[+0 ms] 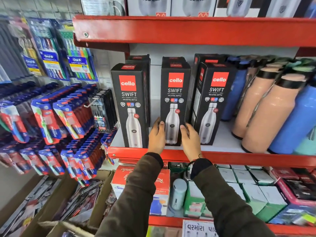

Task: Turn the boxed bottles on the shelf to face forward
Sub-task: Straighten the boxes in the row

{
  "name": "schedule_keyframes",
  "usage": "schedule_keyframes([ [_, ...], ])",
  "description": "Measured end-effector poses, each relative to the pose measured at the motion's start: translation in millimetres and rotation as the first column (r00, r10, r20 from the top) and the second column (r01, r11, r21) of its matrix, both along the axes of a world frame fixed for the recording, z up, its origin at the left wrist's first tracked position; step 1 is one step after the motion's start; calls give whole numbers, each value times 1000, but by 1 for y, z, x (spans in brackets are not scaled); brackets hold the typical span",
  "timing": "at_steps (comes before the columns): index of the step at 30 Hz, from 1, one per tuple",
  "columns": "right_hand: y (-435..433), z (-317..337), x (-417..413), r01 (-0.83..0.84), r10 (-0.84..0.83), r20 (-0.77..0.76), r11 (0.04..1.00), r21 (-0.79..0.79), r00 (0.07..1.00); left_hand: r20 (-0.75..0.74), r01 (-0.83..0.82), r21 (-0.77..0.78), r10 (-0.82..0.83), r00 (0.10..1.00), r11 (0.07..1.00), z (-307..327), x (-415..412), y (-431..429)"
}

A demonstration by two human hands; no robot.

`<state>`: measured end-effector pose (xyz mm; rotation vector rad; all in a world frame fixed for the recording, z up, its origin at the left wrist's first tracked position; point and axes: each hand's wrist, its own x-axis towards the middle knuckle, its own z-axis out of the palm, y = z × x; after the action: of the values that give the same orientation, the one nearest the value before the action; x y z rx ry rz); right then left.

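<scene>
You face three tall black cardboard bottle boxes (pixel 174 100), each with a red logo square, white lettering and a printed silver steel bottle. They stand on a red metal shelf (pixel 239 159) with a white floor. Beside them: peach plastic bottles (pixel 266 115) with black collars, and blue bottles (pixel 295 120). Your sleeves (pixel 136 194) are olive-brown.
</scene>
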<state>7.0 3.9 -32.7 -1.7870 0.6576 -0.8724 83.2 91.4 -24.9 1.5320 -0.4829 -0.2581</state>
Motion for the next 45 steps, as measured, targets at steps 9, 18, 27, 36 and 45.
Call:
schedule_keyframes([
  [9,10,-8,-16,11,-15,80,998,59,997,22,-41,0,41,999,999,-10,-10,17],
  [18,15,-11,-28,55,-53,65,998,-36,996,38,-49,-1,49,998,999,-12,-19,28],
  [27,9,-15,-37,30,-26,62,997,-72,998,50,-154,-145,163,985,977,-17,-35,25],
  [36,-41,-14,-76,249,-197,247,948,-198,949,389,-252,-355,387,836,900,-10,-81,0],
  [45,-102,-13,-79,118,-111,63,985,-127,992,420,3,-206,86,903,979,-9,-101,-76],
])
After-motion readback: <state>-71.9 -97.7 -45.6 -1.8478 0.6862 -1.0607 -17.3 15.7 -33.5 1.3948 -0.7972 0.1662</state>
